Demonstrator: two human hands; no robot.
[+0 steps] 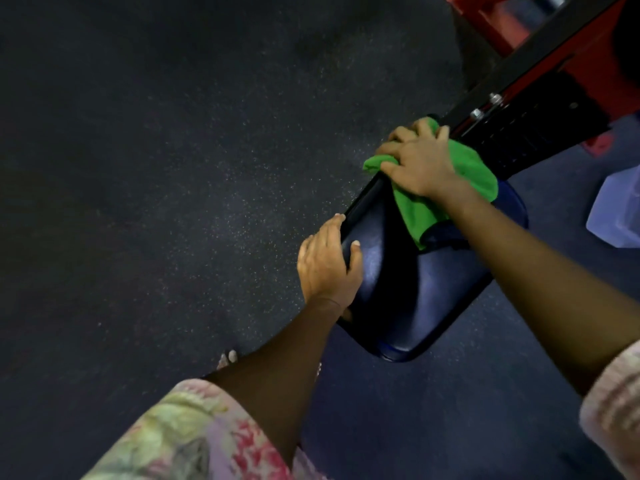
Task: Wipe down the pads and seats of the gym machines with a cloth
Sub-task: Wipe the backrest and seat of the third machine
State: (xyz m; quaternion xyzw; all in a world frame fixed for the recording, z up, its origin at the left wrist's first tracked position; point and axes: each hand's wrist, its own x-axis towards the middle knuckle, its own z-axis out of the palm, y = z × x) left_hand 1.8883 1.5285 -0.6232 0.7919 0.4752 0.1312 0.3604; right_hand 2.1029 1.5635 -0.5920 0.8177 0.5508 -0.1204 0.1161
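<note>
Navy padded vinyl seat (408, 289) fills the centre-right of the frame, and we are in the middle of wiping it. Our right hand (420, 161) presses down on a crumpled bright green cloth (474, 171) at the seat's far end, towards the upper right, fingers spread and curled over the fabric so that it is gripped against the pad. Our left hand (327, 261) holds the seat's left edge, thumb on top and fingers wrapped round the rim, steadying it. The cloth trails back along the pad under the right forearm. Beyond the right hand the seat meets a black metal frame bar with two bolts (519, 109), and red machine parts (491, 26) show in the upper right corner. Dark speckled rubber floor (173, 168) lies all around.

We judge the far end is being done now; next the cloth should be drawn back over the near half, with the left hand shifting clear of its edge.
</note>
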